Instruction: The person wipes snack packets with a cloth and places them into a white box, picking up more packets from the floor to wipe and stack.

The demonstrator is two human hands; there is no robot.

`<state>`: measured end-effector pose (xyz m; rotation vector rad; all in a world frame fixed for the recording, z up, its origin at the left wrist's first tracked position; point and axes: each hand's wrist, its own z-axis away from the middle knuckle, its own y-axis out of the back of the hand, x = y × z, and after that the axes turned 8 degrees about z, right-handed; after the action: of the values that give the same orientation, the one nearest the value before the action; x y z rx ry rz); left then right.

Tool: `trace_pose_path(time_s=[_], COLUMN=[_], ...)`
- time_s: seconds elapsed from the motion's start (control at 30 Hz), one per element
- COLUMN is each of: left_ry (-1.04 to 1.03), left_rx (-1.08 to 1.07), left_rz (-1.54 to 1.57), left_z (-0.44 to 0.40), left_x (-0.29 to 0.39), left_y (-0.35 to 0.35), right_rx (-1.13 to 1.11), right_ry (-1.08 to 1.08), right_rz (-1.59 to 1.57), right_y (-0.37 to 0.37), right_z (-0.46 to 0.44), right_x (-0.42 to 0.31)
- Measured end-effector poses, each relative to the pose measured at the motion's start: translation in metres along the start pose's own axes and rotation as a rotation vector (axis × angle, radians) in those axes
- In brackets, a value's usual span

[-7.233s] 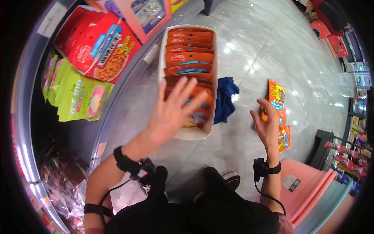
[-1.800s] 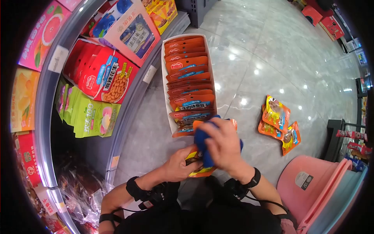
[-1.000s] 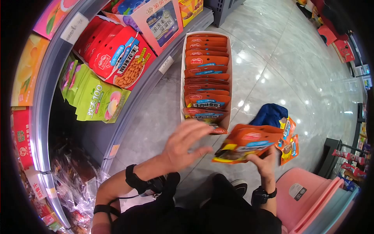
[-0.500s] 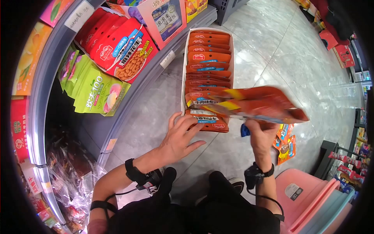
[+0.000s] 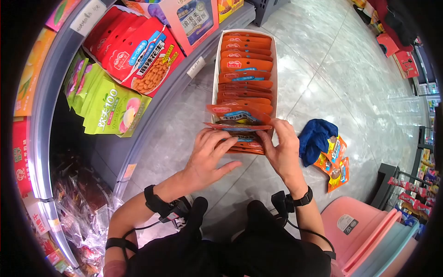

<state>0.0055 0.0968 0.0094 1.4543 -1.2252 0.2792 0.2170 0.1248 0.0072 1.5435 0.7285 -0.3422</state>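
A long white open carton [image 5: 274, 55] holds a row of upright orange-red snack packets [image 5: 247, 64]. My right hand [image 5: 282, 152] pinches the right edge of one snack packet [image 5: 244, 127] between thumb and fingers, low in the carton's near end. My left hand [image 5: 206, 157] has its fingertips against the near packets, with the thumb stretched apart. Just beyond the pinched packet, another packet leans with part of its printed front showing. The fingertips of my left hand are partly hidden among the packets.
On the grey floor at right lie a dark blue cloth [image 5: 314, 138] and several orange packets [image 5: 339, 175]. Pink and blue plastic tubs [image 5: 353, 226] stand at lower right. A curved shelf at left carries red peanut bags [image 5: 138, 60] and green bags [image 5: 108, 104]. A person's dark clothing shows at top right.
My right hand has brought the packet left and down into the carton's near end. The blue cloth now lies on the floor beside the loose packets. My left hand stays near the same spot.
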Motion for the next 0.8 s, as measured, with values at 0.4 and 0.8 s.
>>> trace_pose_path(time_s=[0.4,0.8], left_ry=[0.016,0.082], left_rx=[-0.033,-0.175], left_rz=[-0.339,-0.403], left_z=[-0.058,-0.084], left_x=[-0.002,0.001], left_y=[0.002,0.002], right_rx=[0.194,0.312], right_ry=[0.080,-0.384], right_rz=[-0.048,0.514], right_y=[-0.004,0.020], right_z=[0.000,0.064], right_x=[0.001,0.132])
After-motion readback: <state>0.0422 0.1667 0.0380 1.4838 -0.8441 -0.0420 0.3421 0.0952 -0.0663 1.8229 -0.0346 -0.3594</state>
